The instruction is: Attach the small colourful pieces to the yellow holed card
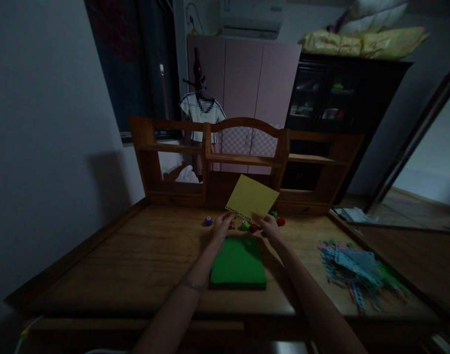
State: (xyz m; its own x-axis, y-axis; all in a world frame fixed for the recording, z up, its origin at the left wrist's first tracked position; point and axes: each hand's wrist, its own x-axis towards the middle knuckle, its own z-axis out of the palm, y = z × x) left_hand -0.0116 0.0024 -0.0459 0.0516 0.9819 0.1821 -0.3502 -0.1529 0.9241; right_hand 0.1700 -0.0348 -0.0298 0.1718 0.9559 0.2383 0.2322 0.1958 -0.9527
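Note:
A yellow sheet of paper (252,195) with a row of punched holes along its near edge is held up, tilted, above the desk. My left hand (222,227) pinches its near left corner. My right hand (268,227) grips the near edge further right, thumb on top. Below and nearer to me lies a green square stack (238,263), perhaps paper or felt, touched by neither hand. Behind my hands sit small toy-like pieces: a purple one (208,221), a green one with an eye (245,225) and a red one (281,221). My hands partly hide some of them.
On the desk's right lies a messy pile of blue, green and pink cut strips (353,268). A wooden shelf unit (243,160) stands along the desk's back edge. Raised wooden rims (110,231) border the desk. A wall rises at the left.

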